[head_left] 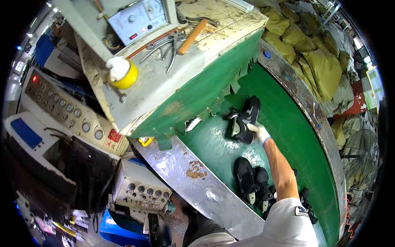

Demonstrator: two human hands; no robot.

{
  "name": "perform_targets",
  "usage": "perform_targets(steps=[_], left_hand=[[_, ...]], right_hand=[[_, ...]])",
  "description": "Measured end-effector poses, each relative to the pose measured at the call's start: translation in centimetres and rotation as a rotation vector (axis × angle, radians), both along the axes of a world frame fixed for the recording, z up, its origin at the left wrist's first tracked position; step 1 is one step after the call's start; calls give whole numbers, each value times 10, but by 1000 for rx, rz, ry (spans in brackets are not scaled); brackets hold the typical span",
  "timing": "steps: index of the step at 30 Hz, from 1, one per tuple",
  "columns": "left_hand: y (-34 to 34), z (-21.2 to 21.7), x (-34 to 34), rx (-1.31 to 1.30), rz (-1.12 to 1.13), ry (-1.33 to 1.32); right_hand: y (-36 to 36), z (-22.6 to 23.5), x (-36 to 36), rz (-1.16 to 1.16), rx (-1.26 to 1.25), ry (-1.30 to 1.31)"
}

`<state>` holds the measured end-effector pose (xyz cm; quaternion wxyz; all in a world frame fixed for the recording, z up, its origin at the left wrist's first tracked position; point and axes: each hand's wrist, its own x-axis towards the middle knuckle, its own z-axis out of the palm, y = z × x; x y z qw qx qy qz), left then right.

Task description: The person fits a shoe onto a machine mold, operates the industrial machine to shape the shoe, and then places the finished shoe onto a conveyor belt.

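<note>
My right hand (261,133), in a pale work glove, reaches out over a green conveyor belt (288,107). Its fingers close on the edge of a black shoe (249,119) with grey-white markings and a light sole. Part of another dark shoe (233,113) shows against its left side, smeared by motion. Closer to me on the belt are more black shoes, among them one (246,177) and another (261,181) side by side. My forearm partly hides the shoes behind it, and a further black shoe (305,197) shows to its right. My left hand is out of view.
A metal ledge (185,164) borders the belt on the left. Above it, a workbench (164,88) carries pliers (170,47), an orange-handled hammer (193,37) and a yellow tape roll (125,78). Control panels (66,107) stand left. Yellow-green sacks (321,70) and a fan (360,154) are right.
</note>
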<state>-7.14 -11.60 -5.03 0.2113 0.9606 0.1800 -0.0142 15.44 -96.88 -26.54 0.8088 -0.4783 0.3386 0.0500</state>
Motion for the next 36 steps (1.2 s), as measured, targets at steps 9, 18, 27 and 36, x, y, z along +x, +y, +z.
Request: perform_targets(steps=[9, 18, 27, 36], left_hand=[[-51, 41, 34, -20, -34, 55], [-59, 96, 112, -1359, 235, -55], [66, 83, 60, -1353, 639, -375], [125, 100, 69, -1387, 664, -736]], right_hand=[[321, 153, -129, -19, 1039, -218], [550, 255, -103, 648, 669, -199], [701, 275, -103, 867, 442, -89], [798, 285, -74, 789, 507, -118]])
